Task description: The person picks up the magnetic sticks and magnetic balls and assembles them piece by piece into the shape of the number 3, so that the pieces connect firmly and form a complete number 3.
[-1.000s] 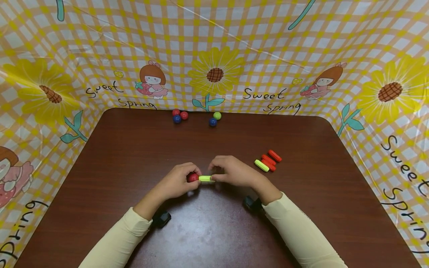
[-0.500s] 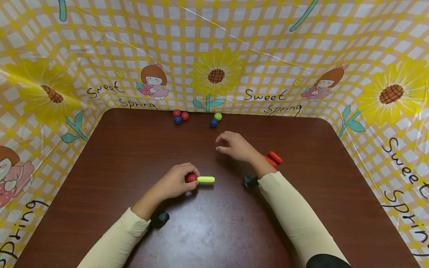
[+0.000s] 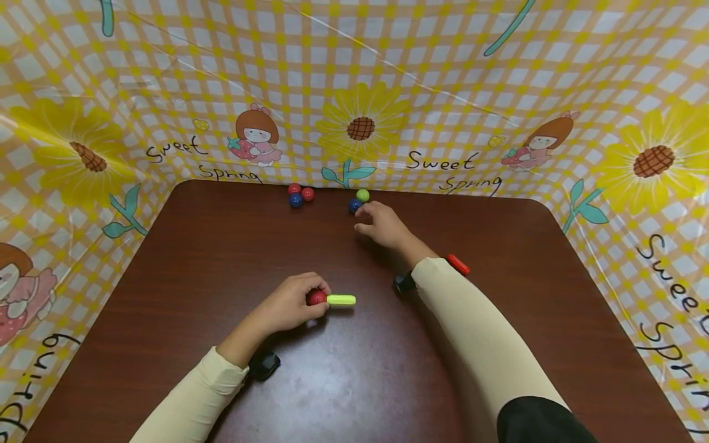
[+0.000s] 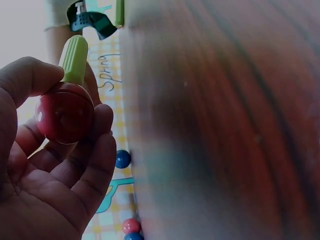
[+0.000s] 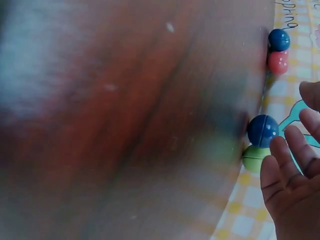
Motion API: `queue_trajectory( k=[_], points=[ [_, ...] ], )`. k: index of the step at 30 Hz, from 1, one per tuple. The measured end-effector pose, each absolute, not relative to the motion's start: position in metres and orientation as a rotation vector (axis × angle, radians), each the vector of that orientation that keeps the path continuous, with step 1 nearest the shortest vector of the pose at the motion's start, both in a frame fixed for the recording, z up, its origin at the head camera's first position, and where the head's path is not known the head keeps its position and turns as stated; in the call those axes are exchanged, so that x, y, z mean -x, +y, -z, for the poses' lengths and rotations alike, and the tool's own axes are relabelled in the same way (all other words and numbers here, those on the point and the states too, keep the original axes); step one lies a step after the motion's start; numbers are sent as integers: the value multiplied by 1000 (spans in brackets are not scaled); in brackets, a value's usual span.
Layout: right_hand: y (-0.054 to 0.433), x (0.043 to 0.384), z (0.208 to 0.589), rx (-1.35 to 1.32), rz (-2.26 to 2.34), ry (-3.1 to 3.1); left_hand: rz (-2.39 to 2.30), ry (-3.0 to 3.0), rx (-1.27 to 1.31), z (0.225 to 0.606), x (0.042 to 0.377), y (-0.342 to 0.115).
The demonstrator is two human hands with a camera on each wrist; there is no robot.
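My left hand [image 3: 293, 303] grips a red ball [image 3: 317, 298] between thumb and fingers, over the middle of the brown table. A ribbed lime-green stick [image 3: 341, 299] juts rightward from that ball; in the left wrist view the stick [image 4: 75, 59] rises from the red ball [image 4: 66, 114]. Farther back, my right hand [image 3: 384, 226] has its fingers extended and holds nothing. Its fingertips overlap a blue ball [image 3: 354, 206] in the head view, with a green ball [image 3: 362, 195] just behind. The right wrist view has spread fingers beside the same blue ball [image 5: 262, 131].
Two red balls [image 3: 308, 194] and another blue ball [image 3: 296, 200] cluster at the table's back edge, left of centre. A red stick [image 3: 458, 264] shows past the right sleeve [image 3: 471, 314]. A checked, flowered cloth [image 3: 421, 123] rises around the back and sides.
My right hand has let go of the lime-green stick and moved back to the blue ball. Its sleeve now covers most of the loose sticks. The left hand stays nearly in place.
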State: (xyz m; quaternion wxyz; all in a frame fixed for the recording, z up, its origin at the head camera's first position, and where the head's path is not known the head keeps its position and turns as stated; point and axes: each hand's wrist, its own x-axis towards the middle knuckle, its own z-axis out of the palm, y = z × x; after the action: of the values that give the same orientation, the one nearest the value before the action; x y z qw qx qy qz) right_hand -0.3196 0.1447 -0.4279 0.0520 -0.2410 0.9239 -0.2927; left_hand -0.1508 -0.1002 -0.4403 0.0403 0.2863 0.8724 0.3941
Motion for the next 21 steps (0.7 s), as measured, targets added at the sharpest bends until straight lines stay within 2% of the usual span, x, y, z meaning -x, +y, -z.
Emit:
queue_trajectory(
  k=[12,21],
  points=[
    [141,346,430,602,947,2793,-1179,2681,-893,443,152,-104],
    [137,347,434,608,883,2793,-1070,2684,-868,447,152,-105]
  ],
)
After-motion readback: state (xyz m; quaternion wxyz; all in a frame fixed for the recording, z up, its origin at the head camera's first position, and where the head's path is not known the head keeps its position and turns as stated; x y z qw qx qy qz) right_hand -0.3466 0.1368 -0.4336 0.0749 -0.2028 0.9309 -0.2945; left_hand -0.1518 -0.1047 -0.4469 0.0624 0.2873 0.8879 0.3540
